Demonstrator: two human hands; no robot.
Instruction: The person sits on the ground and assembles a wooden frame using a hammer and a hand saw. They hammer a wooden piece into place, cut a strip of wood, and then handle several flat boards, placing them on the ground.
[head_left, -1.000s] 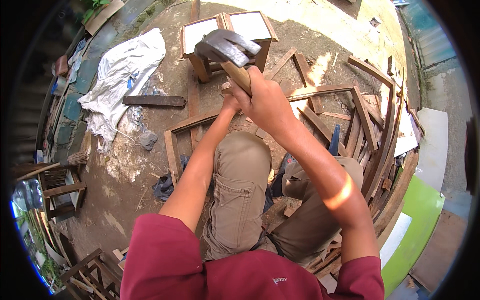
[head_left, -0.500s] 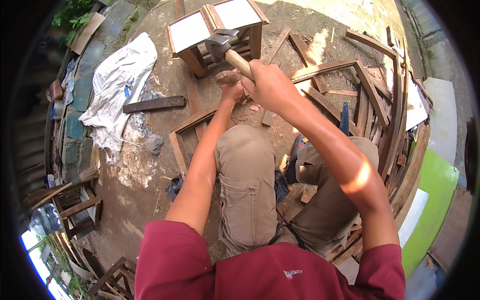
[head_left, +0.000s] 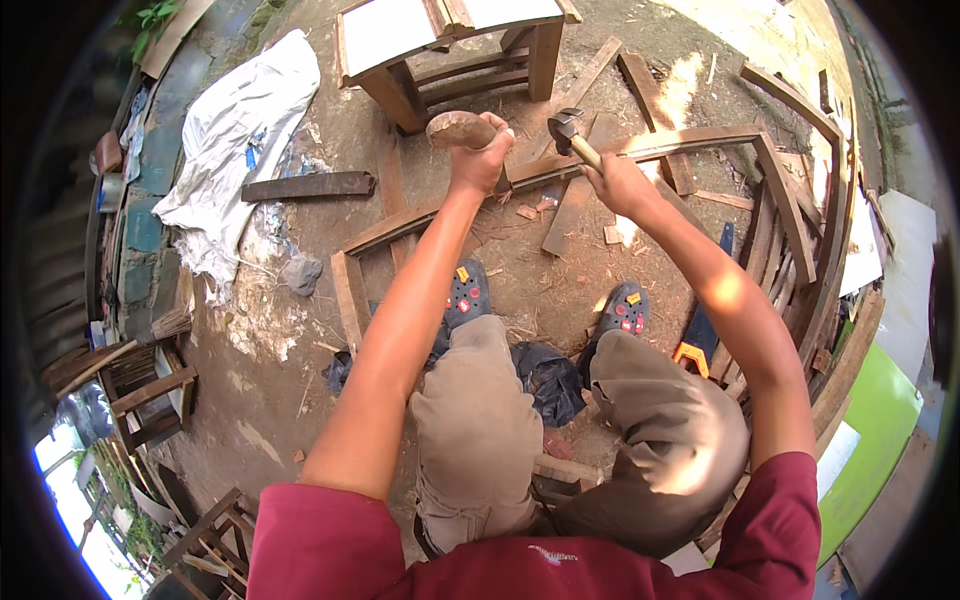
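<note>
My left hand [head_left: 484,160] is closed round a short wooden piece [head_left: 460,129] with a rounded brown end, above a long wooden beam [head_left: 685,138]. Its lower part is hidden behind my fingers. To the right, my right hand [head_left: 622,186] grips the pale handle of a claw hammer [head_left: 588,153], its dark metal head pointing up and away from me. The beam belongs to an angled frame that crosses the ground beyond my feet. Hammer and wooden piece are apart.
A small white-topped wooden table [head_left: 540,60] stands ahead. A white cloth [head_left: 250,130] and a dark plank [head_left: 308,186] lie left. On the right are a handsaw [head_left: 705,315], stacked timber [head_left: 845,230] and a green board [head_left: 880,430]. A black plastic bag [head_left: 550,385] sits between my legs.
My right hand has moved the hammer rightward and down, away from the left hand. The left hand has risen slightly. My knees have come nearer and parted, exposing both shoes and the saw.
</note>
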